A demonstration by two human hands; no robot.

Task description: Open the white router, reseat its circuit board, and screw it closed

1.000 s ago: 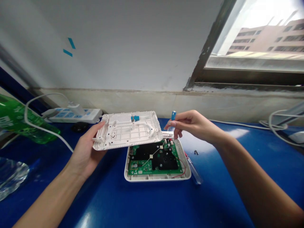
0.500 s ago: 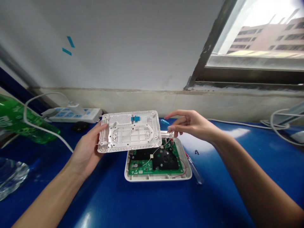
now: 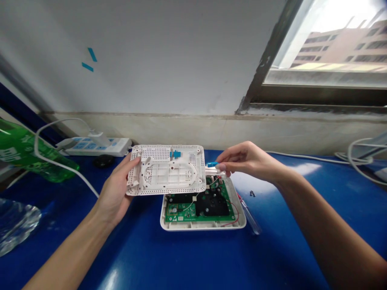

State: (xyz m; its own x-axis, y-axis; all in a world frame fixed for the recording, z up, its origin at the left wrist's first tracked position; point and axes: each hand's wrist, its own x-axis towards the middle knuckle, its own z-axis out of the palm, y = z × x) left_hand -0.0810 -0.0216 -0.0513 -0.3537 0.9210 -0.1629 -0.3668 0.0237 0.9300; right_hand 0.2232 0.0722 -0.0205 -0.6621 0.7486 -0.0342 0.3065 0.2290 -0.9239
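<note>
Your left hand (image 3: 115,197) grips a white perforated plastic cover (image 3: 163,175), fingers spread; your right hand (image 3: 249,159) pinches a small blue connector (image 3: 212,164) between narrow fingertips, above a green circuit board (image 3: 184,212).

We hold a white perforated plastic cover (image 3: 166,170) in our left hand (image 3: 115,193), tilted just above the lower centre of the frame, with a blue clip (image 3: 175,154) seated near its top edge. Our right hand (image 3: 248,159) pinches a small blue connector (image 3: 211,164) at the cover's right edge. Beneath them, a green-and-black circuit board (image 3: 199,209) lies in an open white base tray (image 3: 202,226), with thin white and red wires across it.
</note>
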